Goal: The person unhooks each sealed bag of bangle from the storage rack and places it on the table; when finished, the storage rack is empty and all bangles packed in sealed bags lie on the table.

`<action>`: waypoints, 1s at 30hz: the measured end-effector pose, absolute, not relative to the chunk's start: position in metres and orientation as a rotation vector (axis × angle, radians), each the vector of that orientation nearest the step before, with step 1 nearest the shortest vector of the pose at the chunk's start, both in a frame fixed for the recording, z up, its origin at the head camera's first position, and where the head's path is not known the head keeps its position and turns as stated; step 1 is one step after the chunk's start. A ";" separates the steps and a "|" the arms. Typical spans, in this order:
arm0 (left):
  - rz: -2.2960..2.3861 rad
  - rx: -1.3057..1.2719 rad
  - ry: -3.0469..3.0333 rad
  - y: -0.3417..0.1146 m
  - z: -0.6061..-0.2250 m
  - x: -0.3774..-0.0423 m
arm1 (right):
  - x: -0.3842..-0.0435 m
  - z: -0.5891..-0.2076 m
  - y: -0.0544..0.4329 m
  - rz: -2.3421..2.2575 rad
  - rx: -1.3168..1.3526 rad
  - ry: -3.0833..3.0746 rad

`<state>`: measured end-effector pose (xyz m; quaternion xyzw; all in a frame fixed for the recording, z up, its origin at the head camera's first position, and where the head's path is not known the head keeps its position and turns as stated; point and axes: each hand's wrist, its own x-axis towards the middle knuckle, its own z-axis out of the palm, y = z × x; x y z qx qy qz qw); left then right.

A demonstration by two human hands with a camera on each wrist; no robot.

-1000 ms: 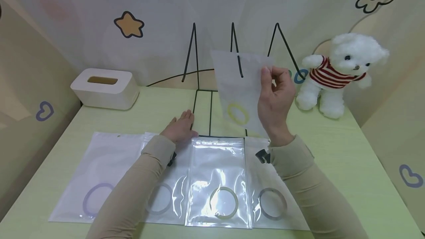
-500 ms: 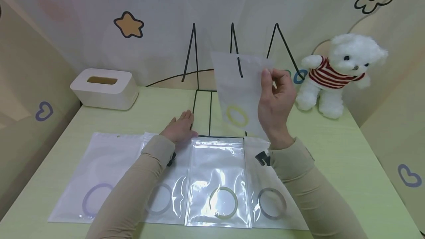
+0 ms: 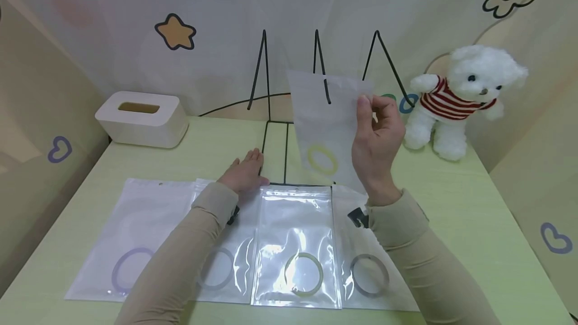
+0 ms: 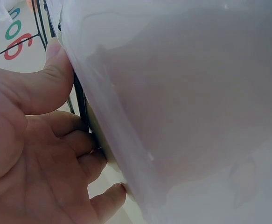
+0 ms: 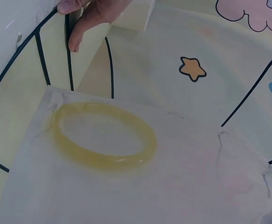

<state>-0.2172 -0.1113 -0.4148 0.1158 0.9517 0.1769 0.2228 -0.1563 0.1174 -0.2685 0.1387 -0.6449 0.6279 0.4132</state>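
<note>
A whitish zip bag (image 3: 331, 119) with a yellow ring (image 3: 322, 159) inside hangs upright from the black wire rack (image 3: 286, 154). The tip of the rack's middle arm pokes out through the bag near its top. My right hand (image 3: 378, 139) pinches the bag's right edge between thumb and curled fingers. Lower left, my left hand (image 3: 244, 170) rests with extended fingers at the front left corner of the rack's base. In the left wrist view, the left thumb (image 4: 56, 79) lies against a pale plastic bag (image 4: 187, 116). The yellow ring (image 5: 105, 135) shows large in the right wrist view.
Several flat zip bags with rings, among them a clear bag (image 3: 295, 229), lie along the table front. A white tissue box (image 3: 144, 122) stands back left. A white teddy bear (image 3: 456, 99) in a striped shirt stands back right. Two more rack arms flank the middle one.
The right hand has sunk slightly along the bag's right edge, its fingers still pinching. The left hand and the bags on the table stay in place.
</note>
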 end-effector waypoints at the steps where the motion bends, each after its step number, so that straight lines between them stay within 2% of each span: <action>1: 0.490 0.318 2.627 -0.111 -0.415 -0.217 | -0.156 -0.268 0.117 1.580 0.352 -1.620; 12: 0.488 0.319 2.625 -0.111 -0.413 -0.216 | -0.171 -0.290 0.131 1.586 0.326 -1.637; 30: 0.499 0.328 2.632 -0.111 -0.413 -0.215 | -0.165 -0.291 0.132 1.605 0.372 -1.592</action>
